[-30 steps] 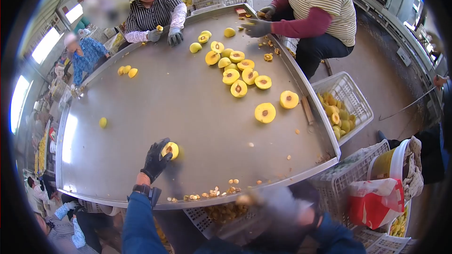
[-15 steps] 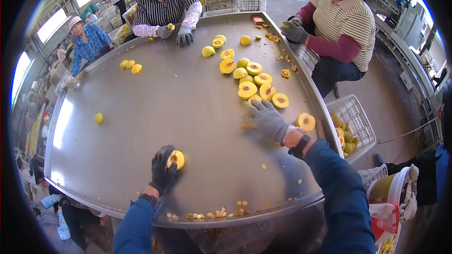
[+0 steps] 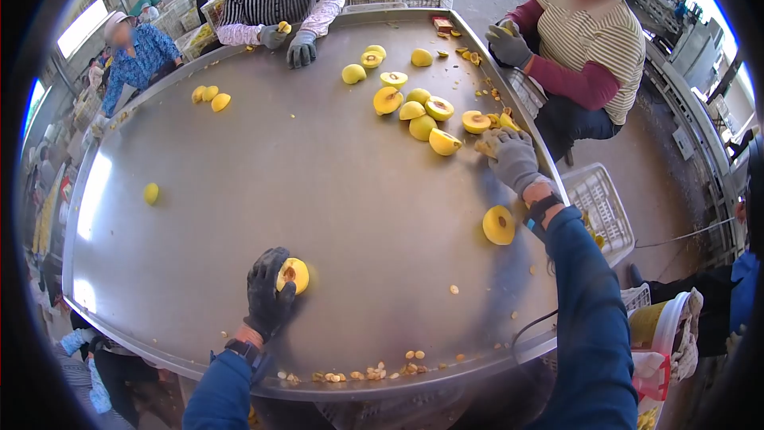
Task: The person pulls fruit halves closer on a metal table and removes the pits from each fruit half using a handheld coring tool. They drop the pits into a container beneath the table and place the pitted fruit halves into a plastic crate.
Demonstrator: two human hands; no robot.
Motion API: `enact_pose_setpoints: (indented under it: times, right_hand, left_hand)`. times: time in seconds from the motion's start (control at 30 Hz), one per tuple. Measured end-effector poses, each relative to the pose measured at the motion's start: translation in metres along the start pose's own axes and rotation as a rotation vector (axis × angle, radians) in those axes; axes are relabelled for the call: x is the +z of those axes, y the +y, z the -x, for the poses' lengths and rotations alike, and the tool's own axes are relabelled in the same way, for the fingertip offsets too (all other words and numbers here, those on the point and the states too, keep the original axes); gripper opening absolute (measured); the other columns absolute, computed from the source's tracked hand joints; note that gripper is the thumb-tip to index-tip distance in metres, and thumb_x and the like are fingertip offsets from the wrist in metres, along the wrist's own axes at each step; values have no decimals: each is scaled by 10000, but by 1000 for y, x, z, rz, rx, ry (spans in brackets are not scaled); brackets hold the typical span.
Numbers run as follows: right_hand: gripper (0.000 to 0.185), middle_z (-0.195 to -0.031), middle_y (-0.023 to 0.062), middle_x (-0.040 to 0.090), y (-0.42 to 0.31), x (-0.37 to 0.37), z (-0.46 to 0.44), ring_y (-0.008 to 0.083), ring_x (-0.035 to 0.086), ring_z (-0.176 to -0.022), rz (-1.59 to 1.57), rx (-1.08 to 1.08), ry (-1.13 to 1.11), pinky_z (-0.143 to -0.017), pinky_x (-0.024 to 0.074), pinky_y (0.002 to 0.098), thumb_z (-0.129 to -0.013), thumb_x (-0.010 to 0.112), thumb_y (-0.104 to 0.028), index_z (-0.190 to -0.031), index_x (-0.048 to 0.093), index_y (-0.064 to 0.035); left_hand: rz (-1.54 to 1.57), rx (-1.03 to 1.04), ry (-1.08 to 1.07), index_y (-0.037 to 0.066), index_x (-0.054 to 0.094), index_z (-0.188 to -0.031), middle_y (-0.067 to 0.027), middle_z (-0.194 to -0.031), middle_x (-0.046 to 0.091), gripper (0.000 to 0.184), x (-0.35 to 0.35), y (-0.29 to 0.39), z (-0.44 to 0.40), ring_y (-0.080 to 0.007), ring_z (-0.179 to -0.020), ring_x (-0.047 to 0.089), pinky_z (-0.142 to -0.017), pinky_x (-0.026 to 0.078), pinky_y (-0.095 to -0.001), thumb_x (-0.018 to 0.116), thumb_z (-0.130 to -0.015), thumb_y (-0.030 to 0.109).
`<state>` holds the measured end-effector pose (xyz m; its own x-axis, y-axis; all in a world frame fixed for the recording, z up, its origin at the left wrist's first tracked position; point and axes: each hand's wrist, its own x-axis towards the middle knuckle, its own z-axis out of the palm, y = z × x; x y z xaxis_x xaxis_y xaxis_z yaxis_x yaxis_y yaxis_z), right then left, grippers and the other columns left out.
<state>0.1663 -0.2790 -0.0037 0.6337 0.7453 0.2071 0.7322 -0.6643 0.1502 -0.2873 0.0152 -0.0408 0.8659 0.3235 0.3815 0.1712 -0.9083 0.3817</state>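
My left hand (image 3: 271, 291), in a dark glove, grips a yellow peach half (image 3: 294, 275), its cut face and brown centre turned up to the right. Near the table's right edge is my right hand (image 3: 513, 161), in a grey glove, palm down. Its fingers are blurred, with a tan patch at the tips that I cannot make out. Just beyond them rests a peach half (image 3: 476, 121), next to more yellow pieces (image 3: 507, 120). Another half (image 3: 444, 142) lies left of the fingers. Closer to me sits a large half (image 3: 499, 225).
The metal table (image 3: 239, 215) has a raised rim. More peach halves (image 3: 387, 100) lie at its far right, others (image 3: 210, 94) far left. Loose pits (image 3: 378, 372) line the near edge. Gloved co-workers sit at the far side and right. A white crate (image 3: 602, 207) stands right of the table.
My right hand has swept right and away toward the table's right edge; several peach halves have shifted there. The large half sits nearer and further left. My left hand keeps its peach half.
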Motion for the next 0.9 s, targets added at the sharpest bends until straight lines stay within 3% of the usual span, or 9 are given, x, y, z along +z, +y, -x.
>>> enact_pose_setpoints:
  times: [0.03, 0.13, 0.23, 0.33, 0.47, 0.63, 0.73, 0.87, 0.9]
  right_hand:
    - [418, -1406, 75, 531, -9, -8, -4, 261, 464, -1320, -51, 111, -51, -1111, 300, 462, -825, 627, -273, -1232, 628, -179]
    - [428, -1412, 66, 528, -43, -1, -8, 253, 452, -1332, -157, -259, 133, -1119, 297, 464, -835, 618, -250, -1257, 620, -185]
    - [423, -1418, 57, 524, -64, -2, -22, 259, 437, -1344, -74, -569, 87, -1129, 290, 473, -840, 610, -229, -1261, 617, -185]
    - [415, -1434, 46, 513, -44, 19, -40, 261, 424, -1355, 159, -405, 152, -1139, 281, 472, -847, 600, -223, -1259, 617, -168]
    - [412, -1423, 90, 522, -33, 8, -49, 276, 442, -1347, 32, -88, 56, -1108, 311, 440, -838, 649, -252, -1236, 622, -149]
    - [414, -1369, 108, 556, -67, 15, -63, 278, 473, -1315, -103, -369, 104, -1086, 350, 431, -855, 634, -254, -1248, 603, -129]
    - [377, -1418, 90, 522, -70, 25, -78, 269, 458, -1330, -42, -275, 92, -1083, 345, 454, -876, 595, -238, -1237, 603, -126]
    - [428, -1372, 127, 557, -60, 3, -105, 329, 582, -1187, -284, 317, -130, -946, 485, 430, -850, 597, -215, -1264, 574, -108]
    - [455, -1343, 136, 577, -61, 1, -106, 353, 620, -1115, -324, 264, -1, -880, 523, 427, -838, 604, -201, -1280, 560, -101]
  left_hand:
    - [-1, -3, 1, 58, 527, -1273, -151, -1280, 572, 485, 1, 0, 0, -357, -1229, 513, -1046, 377, -466, 542, -812, 204]
    - [11, 13, 10, 57, 523, -1276, -150, -1280, 570, 487, -1, 2, -1, -359, -1235, 509, -1045, 376, -468, 543, -810, 198]
    - [8, 9, -1, 58, 517, -1282, -150, -1279, 570, 492, -2, 2, -2, -360, -1241, 505, -1045, 375, -471, 543, -808, 186]
    - [11, -10, -19, 58, 513, -1285, -149, -1282, 569, 495, -3, 3, -2, -359, -1245, 503, -1047, 373, -473, 543, -806, 180]
    - [21, -23, -14, 60, 519, -1281, -145, -1281, 570, 498, -2, 1, -2, -354, -1246, 505, -1055, 371, -467, 545, -796, 171]
    - [16, -26, -14, 60, 531, -1268, -143, -1282, 570, 498, -1, 3, -2, -349, -1247, 503, -1058, 370, -466, 554, -784, 175]
    - [36, -47, -23, 56, 533, -1265, -145, -1281, 569, 501, -1, 1, -1, -352, -1246, 502, -1056, 369, -468, 558, -781, 184]
    - [29, -47, -21, 51, 532, -1266, -147, -1277, 570, 508, -1, 0, -2, -354, -1244, 501, -1053, 369, -471, 562, -780, 194]
    - [25, -48, -21, 51, 532, -1267, -148, -1276, 570, 508, -1, 1, -2, -355, -1244, 501, -1052, 369, -472, 562, -781, 197]
